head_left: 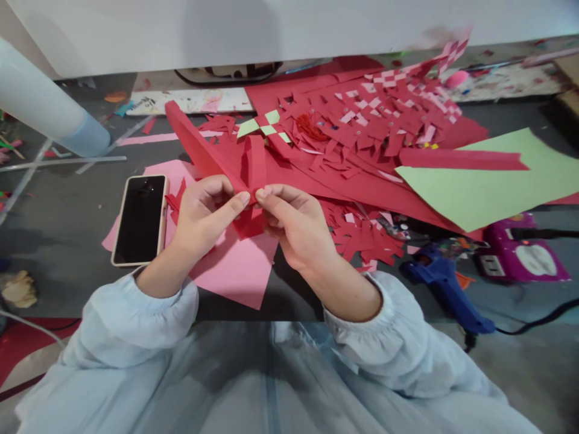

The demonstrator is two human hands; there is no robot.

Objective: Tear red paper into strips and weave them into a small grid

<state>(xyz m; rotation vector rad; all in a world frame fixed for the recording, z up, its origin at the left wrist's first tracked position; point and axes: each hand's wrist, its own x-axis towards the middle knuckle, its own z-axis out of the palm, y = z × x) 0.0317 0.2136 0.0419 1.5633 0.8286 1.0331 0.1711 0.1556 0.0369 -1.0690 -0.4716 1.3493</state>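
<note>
Red paper strips (pixel 257 161) are pinched between both hands over the table, folded and crossing where the thumbs meet. My left hand (pixel 205 208) closes thumb and fingers on them; one long strip slants up to the left from there. My right hand (pixel 298 223) grips the same spot from the other side, its fingertips almost touching the left ones. A short looped band stands up between the hands. Beneath them lies pink paper (pixel 239 271) with more red paper partly hidden by the fingers.
A phone (pixel 139 220) lies left of my left hand. Behind are red paper scraps (pixel 353 120) and a green-and-red woven piece (pixel 270 125). To the right are green paper (pixel 479 187), a blue glue gun (pixel 452 289) and a purple power box (pixel 525 253). A white bottle (pixel 49 102) stands at left.
</note>
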